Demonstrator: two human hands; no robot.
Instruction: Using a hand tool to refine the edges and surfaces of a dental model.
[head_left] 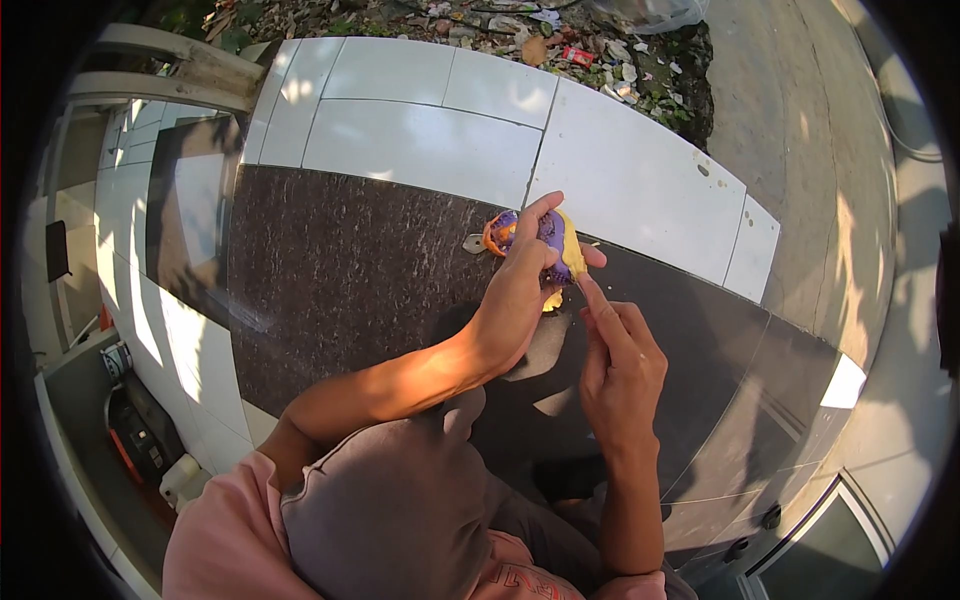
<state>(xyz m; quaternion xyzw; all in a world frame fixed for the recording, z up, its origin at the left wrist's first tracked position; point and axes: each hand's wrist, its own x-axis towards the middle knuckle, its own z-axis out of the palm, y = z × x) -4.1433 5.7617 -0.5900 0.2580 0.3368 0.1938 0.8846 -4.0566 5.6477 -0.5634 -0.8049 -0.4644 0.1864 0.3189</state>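
Note:
My left hand (pixel 510 300) is closed around a small purple and yellow object (pixel 557 235) of a kind I cannot make out. Its left end, orange and purple, shows as a rounded rim (pixel 497 232) beside my fingers. The yellow layer lies along its right side. My right hand (pixel 625 360) comes up from the lower right, with its index finger stretched to the lower end of the yellow layer and its other fingers curled in. Whether a thin tool sits in it is hidden. A yellow bit (pixel 552 301) shows just below my left hand.
Beneath my hands is a dark tiled surface (pixel 330 260), edged by white tiles (pixel 420 135). A small pale flat piece (pixel 475 243) lies left of the held object. Litter and leaves (pixel 590 60) cover the ground beyond. A black and red case (pixel 140 435) stands lower left.

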